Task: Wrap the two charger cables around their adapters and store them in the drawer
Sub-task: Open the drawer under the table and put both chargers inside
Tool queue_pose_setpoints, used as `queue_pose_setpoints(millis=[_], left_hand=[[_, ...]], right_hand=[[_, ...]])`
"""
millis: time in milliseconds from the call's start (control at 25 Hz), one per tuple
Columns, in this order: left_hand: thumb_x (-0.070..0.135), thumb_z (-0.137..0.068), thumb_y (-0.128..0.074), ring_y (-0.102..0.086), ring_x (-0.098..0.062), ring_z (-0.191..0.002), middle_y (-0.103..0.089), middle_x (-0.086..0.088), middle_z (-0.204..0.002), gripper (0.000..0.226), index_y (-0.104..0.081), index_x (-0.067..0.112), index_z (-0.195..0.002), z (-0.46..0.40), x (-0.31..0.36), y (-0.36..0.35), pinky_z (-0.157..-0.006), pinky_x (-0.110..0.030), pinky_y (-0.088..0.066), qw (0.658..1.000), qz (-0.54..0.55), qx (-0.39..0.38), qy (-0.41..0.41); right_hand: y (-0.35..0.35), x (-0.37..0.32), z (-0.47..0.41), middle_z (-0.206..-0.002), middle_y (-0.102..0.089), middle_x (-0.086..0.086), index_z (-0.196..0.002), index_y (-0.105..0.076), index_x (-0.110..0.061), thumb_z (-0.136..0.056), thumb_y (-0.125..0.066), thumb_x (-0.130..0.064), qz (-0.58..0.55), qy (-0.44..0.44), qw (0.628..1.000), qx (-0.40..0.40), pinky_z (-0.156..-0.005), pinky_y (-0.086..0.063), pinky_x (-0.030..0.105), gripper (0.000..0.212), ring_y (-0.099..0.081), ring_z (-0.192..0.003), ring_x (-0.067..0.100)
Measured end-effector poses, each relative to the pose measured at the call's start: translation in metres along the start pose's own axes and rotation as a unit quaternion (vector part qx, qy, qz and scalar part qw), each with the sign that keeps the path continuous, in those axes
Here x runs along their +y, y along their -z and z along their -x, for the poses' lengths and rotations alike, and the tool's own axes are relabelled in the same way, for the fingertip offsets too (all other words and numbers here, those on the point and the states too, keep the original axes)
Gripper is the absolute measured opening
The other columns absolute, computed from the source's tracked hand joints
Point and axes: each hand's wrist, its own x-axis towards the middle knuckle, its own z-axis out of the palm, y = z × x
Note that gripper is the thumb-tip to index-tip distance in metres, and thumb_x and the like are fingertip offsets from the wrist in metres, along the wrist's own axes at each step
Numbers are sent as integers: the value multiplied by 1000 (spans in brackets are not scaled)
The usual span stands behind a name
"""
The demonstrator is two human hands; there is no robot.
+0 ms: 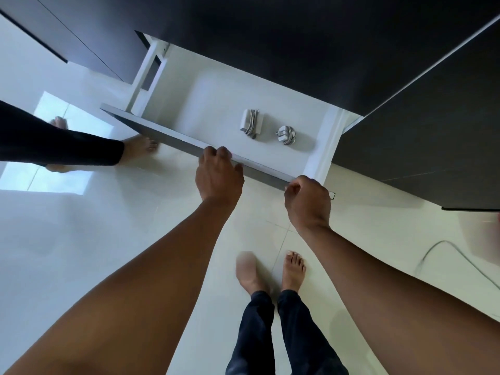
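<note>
1. Charger cables are both sitting wrapped around their adapters inside the open drawer [205, 104]: the bigger rectangular adapter [250, 123] is lying toward the middle, and the small plug adapter [286, 135] is lying just beside it on the right, apart from it.
2. Both bundles are resting near the drawer's front right part, probably because that's the easiest spot to reach from where the person is standing.
3. The left hand [219, 175] is curling its fingers over the top edge of the drawer front [173, 138], loosely hooked on it and carrying nothing else.
4. The right hand [308, 201] is hanging near the drawer's right front corner, fingers curled in a loose fist. It's looking empty, but I can't tell if it's actually touching the front.
5. My guess is the storing part is done and both hands are lining up to push the drawer shut.
</note>
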Motion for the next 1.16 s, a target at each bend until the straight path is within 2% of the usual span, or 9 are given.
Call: queue_pose_setpoints(millis=[80, 120, 200, 280, 480, 600, 760, 920, 1160], left_hand=[[26, -92, -69, -67, -37, -103, -71, -16, -110, 25, -72, 6, -106, -3, 3, -5, -85, -40, -53, 970, 162, -37, 179], [18, -93, -66, -67, -39, -96, -71, -18, -99, 16, -70, 4, -96, -8, 4, -6, -84, -41, -55, 914, 305, -60, 260], [3, -96, -56, -67, -32, -87, -66, -13, -88, 12, -64, 8, -88, -16, 7, -3, -86, -42, -60, 736, 557, -119, 366], [0, -98, -47, -68, -29, -86, -66, -12, -91, 17, -61, 9, -92, -25, 6, -3, -94, -44, -60, 652, 642, -156, 372], [3, -96, -46, -71, -27, -90, -67, -13, -102, 21, -61, 14, -87, -38, 13, -13, -98, -46, -58, 592, 705, -183, 344], [3, -97, -45, -72, -26, -89, -67, -11, -102, 21, -61, 16, -90, -50, 28, -15, -94, -44, -59, 589, 716, -188, 323], [6, -97, -47, -71, -30, -107, -69, -13, -118, 18, -62, 14, -105, -71, 54, -12, -95, -46, -59, 595, 722, -198, 292], [8, -98, -47, -65, -32, -120, -67, -15, -123, 27, -61, 6, -121, -93, 83, -11, -102, -53, -55, 604, 718, -206, 279], [5, -93, -46, -67, -29, -110, -67, -15, -113, 22, -63, 2, -107, -119, 117, -10, -101, -53, -56, 595, 727, -186, 288]], right_hand=[[1, -9, -2, -89, -77, 8, -86, -74, -14, -90, -62, -15, -242, -240, 940, -14, -77, -56, 33, 13, -73, -84, 28], [4, -15, -5, -91, -76, 11, -85, -71, -12, -92, -64, -13, -386, -338, 858, -25, -81, -58, 36, 10, -73, -83, 28], [10, -23, -16, -106, -73, 20, -99, -65, -5, -100, -59, -9, -589, -422, 688, -34, -89, -60, 42, 7, -72, -92, 32], [15, -26, -27, -122, -69, 26, -123, -57, 3, -105, -51, -11, -656, -430, 619, -37, -92, -59, 44, 24, -71, -101, 35], [26, -30, -42, -118, -66, 25, -141, -46, 8, -108, -40, -10, -700, -394, 592, -65, -102, -55, 48, 37, -67, -119, 40], [33, -32, -60, -110, -64, 22, -144, -43, 6, -110, -38, -12, -717, -380, 581, -60, -97, -56, 47, 39, -67, -116, 39], [46, -37, -84, -131, -64, 23, -137, -50, 10, -108, -38, -7, -729, -358, 580, -61, -95, -57, 47, 36, -68, -119, 36], [61, -41, -109, -110, -68, 21, -128, -55, 13, -105, -40, 1, -734, -328, 593, -51, -94, -58, 48, 30, -72, -99, 35], [83, -42, -148, -104, -67, 20, -108, -61, 13, -102, -43, 9, -727, -306, 613, -52, -106, -53, 49, 20, -65, -126, 34]])
